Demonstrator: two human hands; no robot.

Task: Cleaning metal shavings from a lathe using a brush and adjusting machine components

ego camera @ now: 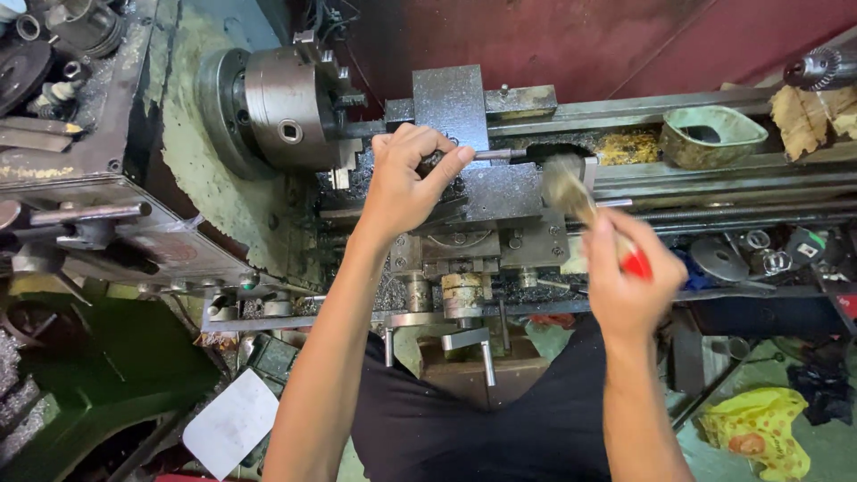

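Observation:
I look down on a metal lathe. My left hand [406, 178] is closed around a dark handle on the tool post of the grey carriage [500, 192], just right of the round steel chuck [286, 107]. My right hand [620, 277] grips a brush with a red handle [636, 263]. Its pale bristles [564, 183] are blurred and sit over the right edge of the carriage. Metal chips lie on the carriage around the cross slide.
A greenish oval tin [712, 136] and torn cardboard [803, 116] rest on the lathe bed at the right. A drill chuck [817, 67] is at the far right. Handwheels and levers [464, 339] stick out toward me. A yellow bag [759, 433] and white paper [230, 421] lie on the floor.

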